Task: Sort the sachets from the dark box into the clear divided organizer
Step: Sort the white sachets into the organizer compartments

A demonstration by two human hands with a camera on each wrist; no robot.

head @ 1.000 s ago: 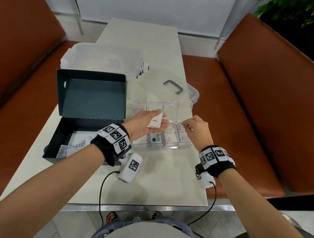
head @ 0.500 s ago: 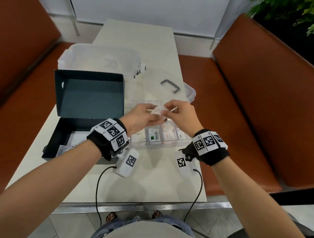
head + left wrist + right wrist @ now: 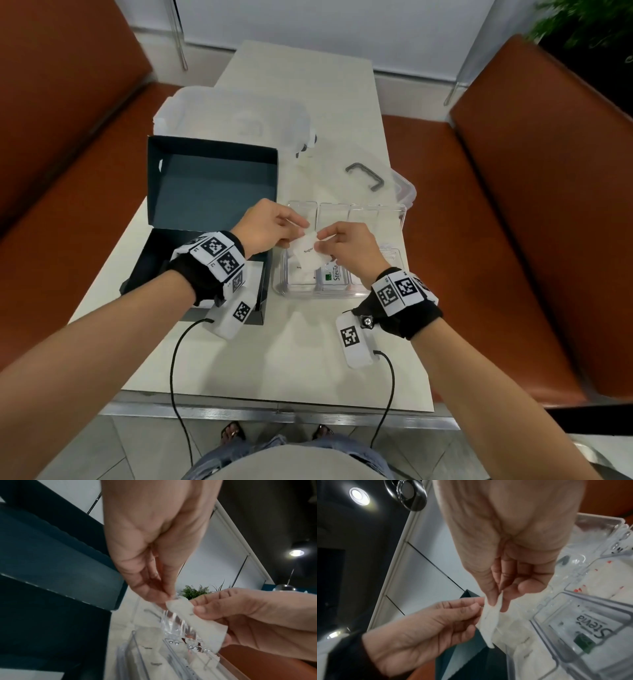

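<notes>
A white sugar sachet (image 3: 306, 258) hangs over the near-left part of the clear divided organizer (image 3: 308, 293). My left hand (image 3: 296, 236) pinches its upper left corner, and my right hand (image 3: 320, 245) pinches its upper right edge between thumb and finger. The left wrist view shows the sachet (image 3: 211, 631) under the right thumb, above the organizer (image 3: 137, 649). In the right wrist view the sachet (image 3: 489, 622) is seen edge-on. A Stevia sachet (image 3: 334, 274) lies in a near compartment. The dark box (image 3: 212, 185) stands open at the left; my left wrist hides its contents.
A frosted plastic tub (image 3: 233, 113) stands behind the dark box. A clear lid with a grey handle (image 3: 364, 176) lies behind the organizer. Brown benches (image 3: 513, 205) flank the table. The table's near edge (image 3: 274, 404) lies below my forearms, and cables hang from both wrists.
One second ago my left hand alone held the sachet while my right hand was at the organizer's right side. The right hand moved left and took hold of the sachet.
</notes>
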